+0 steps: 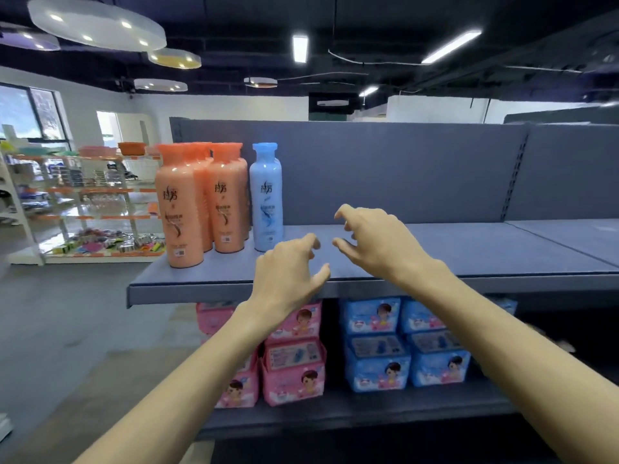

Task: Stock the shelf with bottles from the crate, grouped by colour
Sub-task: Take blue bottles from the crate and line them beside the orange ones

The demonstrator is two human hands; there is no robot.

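Note:
On the grey top shelf [469, 252], several orange bottles [181, 209] stand grouped at the left end. One light blue bottle [267, 199] stands upright just right of them. My left hand [288, 272] hovers over the shelf's front edge, right of the blue bottle, fingers loosely curled and holding nothing. My right hand [371, 236] hovers over the shelf a little further right, fingers also loosely curled and empty. Neither hand touches a bottle. The crate is not in view.
Pink packs [291, 360] and blue packs [402, 346] fill the shelf below. The top shelf stretches bare to the right. Another rack with baskets and small goods [93, 202] stands across the aisle at the left.

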